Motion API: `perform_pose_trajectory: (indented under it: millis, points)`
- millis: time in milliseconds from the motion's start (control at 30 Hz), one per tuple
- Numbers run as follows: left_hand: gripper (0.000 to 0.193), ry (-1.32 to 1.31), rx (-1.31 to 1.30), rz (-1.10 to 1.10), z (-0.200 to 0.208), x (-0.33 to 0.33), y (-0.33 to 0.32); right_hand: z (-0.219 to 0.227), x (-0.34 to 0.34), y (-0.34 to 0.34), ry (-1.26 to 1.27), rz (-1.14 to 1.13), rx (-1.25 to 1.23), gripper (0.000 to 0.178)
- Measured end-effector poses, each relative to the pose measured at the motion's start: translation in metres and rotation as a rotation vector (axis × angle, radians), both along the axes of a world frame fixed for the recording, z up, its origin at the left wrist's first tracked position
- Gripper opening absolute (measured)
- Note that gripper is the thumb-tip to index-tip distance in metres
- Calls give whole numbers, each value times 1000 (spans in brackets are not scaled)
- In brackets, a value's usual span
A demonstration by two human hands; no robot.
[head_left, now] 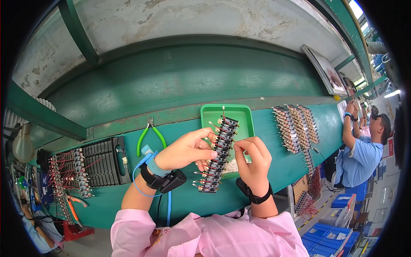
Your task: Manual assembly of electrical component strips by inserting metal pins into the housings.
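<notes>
A long strip of small black components, with little pale and metal parts sticking out along both sides, is held at a slant above a green plastic tray. My left hand is closed around the strip's left side, its thumb pressing on the front. At the strip's right edge, my right hand has thumb and forefinger pinched together. Whatever may be between those fingertips is too small to make out. Pale small bits lie in the tray, partly hidden behind the strip and my right hand.
Green-handled cutters lie left of the tray. Further left are a black slotted rack, wired strips and orange-handled pliers. Several finished-looking strips lie at the right. A person in blue works beyond them.
</notes>
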State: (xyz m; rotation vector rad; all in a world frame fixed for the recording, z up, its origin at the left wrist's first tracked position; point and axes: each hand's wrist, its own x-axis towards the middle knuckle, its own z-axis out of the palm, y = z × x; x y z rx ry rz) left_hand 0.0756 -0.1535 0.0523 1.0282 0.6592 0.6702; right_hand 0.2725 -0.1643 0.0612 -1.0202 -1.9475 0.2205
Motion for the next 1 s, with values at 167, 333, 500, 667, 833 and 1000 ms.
perform_pose_trajectory:
  millis: [167,333,500,667,833,1000]
  points:
    - [28,9,10,-2,2,0,0,0,1,0,-29,4,14,17]
    - [28,18,19,-10,4,1,0,3,0,0,-74,16,25,16]
    - [28,17,32,-14,4,0,-1,3,1,0,-112,28,80,18]
    - [28,12,15,-5,4,-1,0,3,1,-1,-113,14,87,19]
    - [28,-10,9,-6,5,-1,0,2,2,-2,-91,-15,107,19]
    - [27,-17,4,-7,7,-1,-1,-3,2,0,-57,-20,166,20]
